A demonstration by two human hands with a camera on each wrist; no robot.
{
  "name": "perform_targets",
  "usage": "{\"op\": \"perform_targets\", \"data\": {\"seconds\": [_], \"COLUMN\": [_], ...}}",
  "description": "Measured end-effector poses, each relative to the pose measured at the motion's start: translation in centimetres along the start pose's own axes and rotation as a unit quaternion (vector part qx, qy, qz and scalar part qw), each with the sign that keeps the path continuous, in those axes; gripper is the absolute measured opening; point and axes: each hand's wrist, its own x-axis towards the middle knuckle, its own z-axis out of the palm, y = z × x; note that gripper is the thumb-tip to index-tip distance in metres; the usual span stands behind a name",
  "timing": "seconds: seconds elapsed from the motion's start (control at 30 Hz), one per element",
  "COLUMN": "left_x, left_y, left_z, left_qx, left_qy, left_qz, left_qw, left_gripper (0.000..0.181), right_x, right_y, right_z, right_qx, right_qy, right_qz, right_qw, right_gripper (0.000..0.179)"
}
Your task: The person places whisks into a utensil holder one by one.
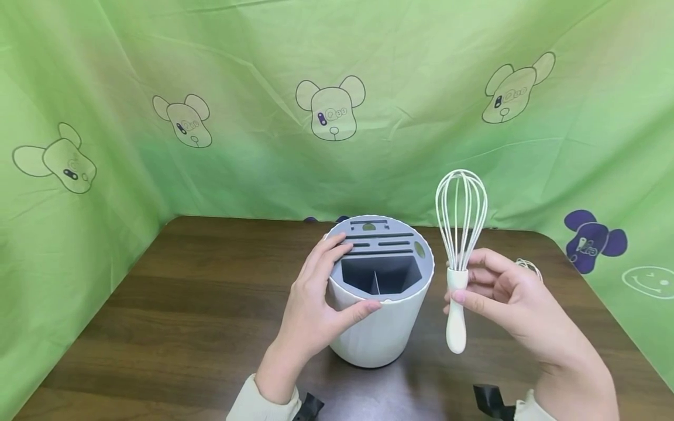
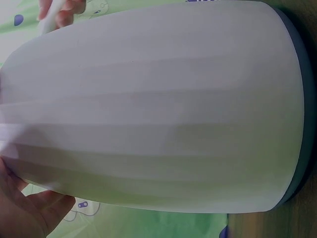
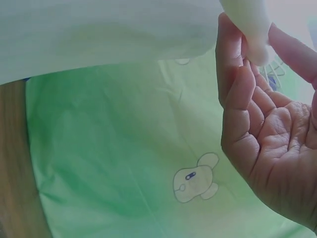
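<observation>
A white utensil holder with a grey slotted top stands upright on the table. My left hand grips its upper left edge, fingers over the top and thumb along the front rim. Just right of the holder, my right hand pinches a white whisk where wires and handle meet, wire loops pointing up. The holder's ribbed side fills most of the left wrist view. In the right wrist view, the whisk's handle sits between thumb and fingers.
The brown wooden table reaches back to a green curtain printed with bear heads. Thin white wire loops show behind my right hand, partly hidden by it. A large square opening lies at the front of the holder's top.
</observation>
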Motion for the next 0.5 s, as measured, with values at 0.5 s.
{"op": "perform_targets", "data": {"seconds": [0.5], "left_x": [0.0], "left_y": [-0.1], "left_z": [0.0], "left_qx": [-0.002], "left_qy": [0.0], "left_qz": [0.002], "left_qw": [1.0], "left_gripper": [0.079], "right_x": [1.7], "right_y": [-1.9], "right_z": [1.0], "right_qx": [0.028], "right_qy": [0.0], "right_qz": [-0.03], "right_qw": [0.9992], "right_gripper": [0.042]}}
